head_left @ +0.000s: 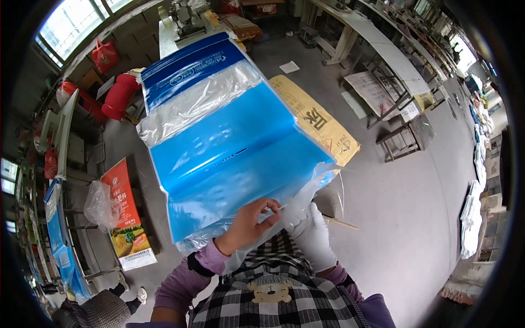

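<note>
A pile of blue plastic sacks [219, 156] lies in front of me, with a crinkled silvery clear band across it. Thin clear plastic film [309, 192] hangs along its near edge. My left hand [249, 225] is bare, and its thumb and forefinger curl together in a pinch on the film's edge. Close to its right, my right hand [313, 236] wears a white glove and its fingers close on the same film. The fingertips of the gloved hand are partly hidden by the film.
Yellow-brown printed sacking [322, 123] juts out right of the pile. A sewing machine [186, 22] stands beyond it. On the left are an orange printed sack [127, 218], a clear plastic bag [100, 205] and a seated person's legs [117, 298]. A wooden stool [406, 136] and long tables stand right.
</note>
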### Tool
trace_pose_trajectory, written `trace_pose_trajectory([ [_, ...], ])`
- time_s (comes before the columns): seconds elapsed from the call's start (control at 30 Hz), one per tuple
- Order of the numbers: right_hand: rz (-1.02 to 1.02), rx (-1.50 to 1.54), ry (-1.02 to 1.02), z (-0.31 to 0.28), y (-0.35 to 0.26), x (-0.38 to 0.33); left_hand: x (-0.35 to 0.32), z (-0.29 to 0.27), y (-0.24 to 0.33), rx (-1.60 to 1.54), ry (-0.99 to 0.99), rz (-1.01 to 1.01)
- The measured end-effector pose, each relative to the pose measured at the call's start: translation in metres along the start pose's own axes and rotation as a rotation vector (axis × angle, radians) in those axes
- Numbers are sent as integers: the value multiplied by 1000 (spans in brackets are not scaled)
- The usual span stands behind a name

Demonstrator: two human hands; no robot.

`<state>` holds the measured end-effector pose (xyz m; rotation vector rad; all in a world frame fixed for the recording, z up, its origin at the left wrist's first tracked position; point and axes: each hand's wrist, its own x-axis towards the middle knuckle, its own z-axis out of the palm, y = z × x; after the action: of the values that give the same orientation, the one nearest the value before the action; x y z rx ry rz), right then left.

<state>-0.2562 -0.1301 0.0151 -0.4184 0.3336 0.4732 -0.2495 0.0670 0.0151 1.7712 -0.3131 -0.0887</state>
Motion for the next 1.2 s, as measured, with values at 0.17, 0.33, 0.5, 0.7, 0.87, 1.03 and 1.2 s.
trace_pose_trajectory([
  [0.17,-71,-558,-181,7,-3,-3,-4,17,34,166,187,-277],
  [0.33,-76,-603,-300,14,-25,-18,0,31,37,413,237,35],
  [0.5,-53,-746,-173,8,-36,0,3,26,41,298,356,-67],
  [0.7,-264,-1107,-296,36,-38,35,36,27,34,609,299,-14],
  [0.87,-192,-1039,-240,25,-46,60,64,-12,59,522,-81,-154],
  [1.03,-560,-1272,-338,10,-60,66,82,-49,46,78,-55,-172],
  [1.2,-742,-1293,-221,-10,-69,77,93,-85,43,-530,578,-558],
])
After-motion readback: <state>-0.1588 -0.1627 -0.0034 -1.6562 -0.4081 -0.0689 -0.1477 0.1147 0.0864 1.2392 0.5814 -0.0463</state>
